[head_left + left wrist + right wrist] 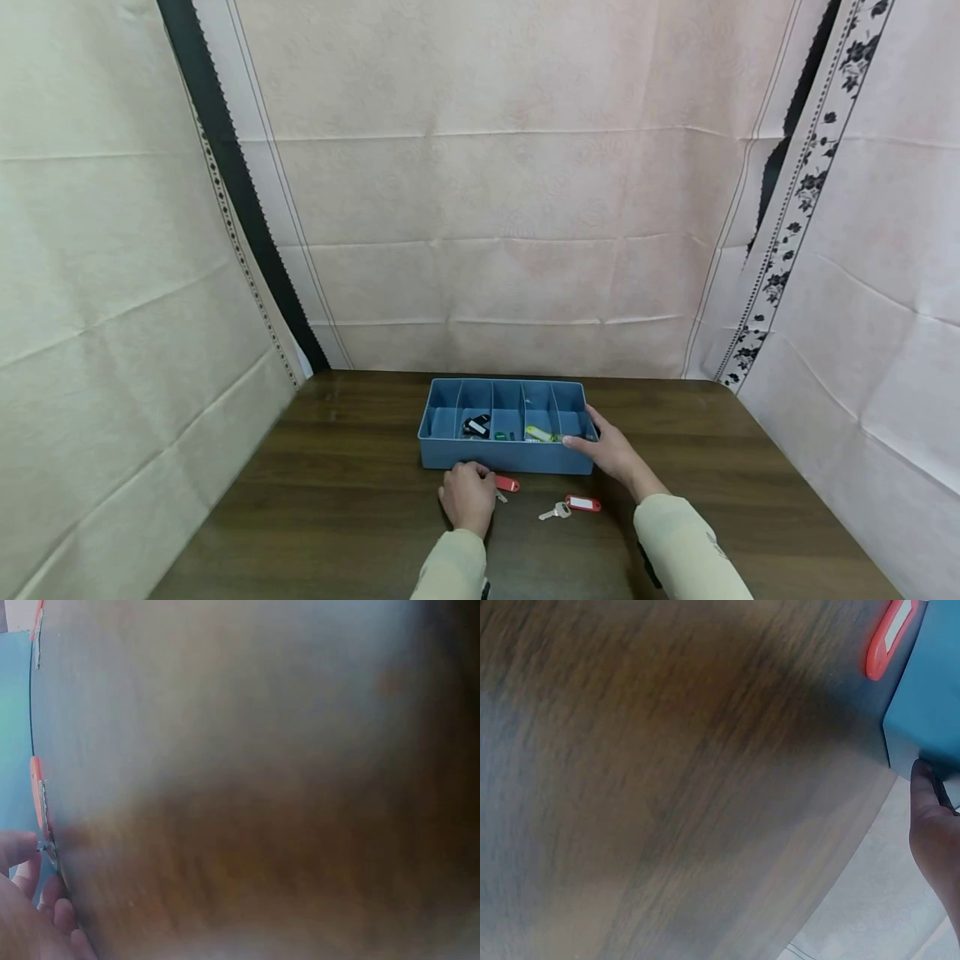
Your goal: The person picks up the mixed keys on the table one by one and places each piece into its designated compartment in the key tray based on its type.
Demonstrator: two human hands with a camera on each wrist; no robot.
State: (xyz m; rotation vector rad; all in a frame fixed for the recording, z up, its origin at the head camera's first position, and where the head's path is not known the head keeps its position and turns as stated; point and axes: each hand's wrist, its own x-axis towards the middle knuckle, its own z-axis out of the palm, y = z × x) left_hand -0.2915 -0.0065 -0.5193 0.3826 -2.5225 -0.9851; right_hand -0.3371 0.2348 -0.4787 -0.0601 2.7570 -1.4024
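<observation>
A blue compartment box (506,457) stands on the brown table, its long side facing me. My left hand (467,497) is low at the table just before the box, thumb and finger pinching the small metal ring of a red key tag (507,483). The tag's key (502,497) hangs beside it; in the left wrist view the red tag (36,787) points away from the fingertips. My right hand (611,454) grips the box's right end, thumb over the front corner and fingers along the outer side. Another red key tag (582,503) with a silver key (556,511) lies nearer me.
Inside the box, black key tags (477,426) lie in the second compartment from the left, something green (501,436) in the third, and a yellow-green key tag (539,433) in the fourth. Pale cloth (487,192) hangs behind the table and on both sides.
</observation>
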